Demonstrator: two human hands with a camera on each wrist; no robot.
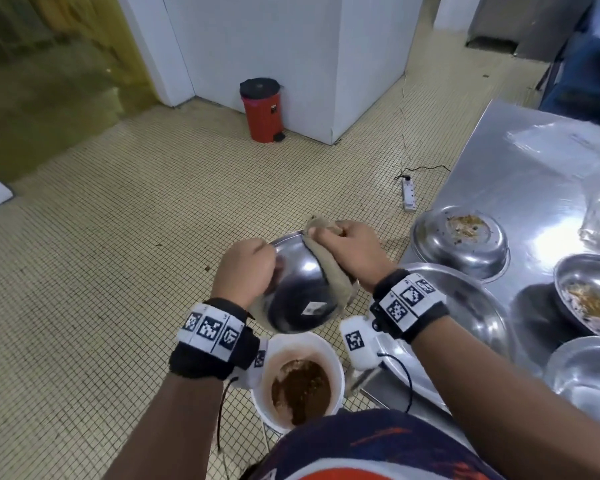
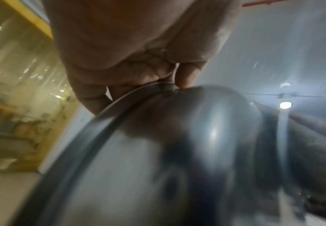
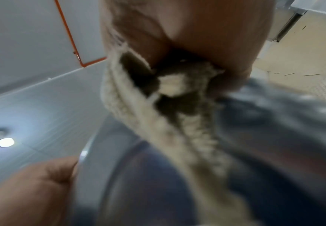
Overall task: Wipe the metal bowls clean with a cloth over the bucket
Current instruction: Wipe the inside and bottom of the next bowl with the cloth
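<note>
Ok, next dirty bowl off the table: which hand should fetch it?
Right, probably. The right hand is nearer the dirty bowl on the steel table, though it grips the cloth. The left hand holds the tilted bowl above the bucket.

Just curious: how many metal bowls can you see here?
5: one shiny metal bowl held over the white bucket; four on the steel table. More may sit out of frame.
</note>
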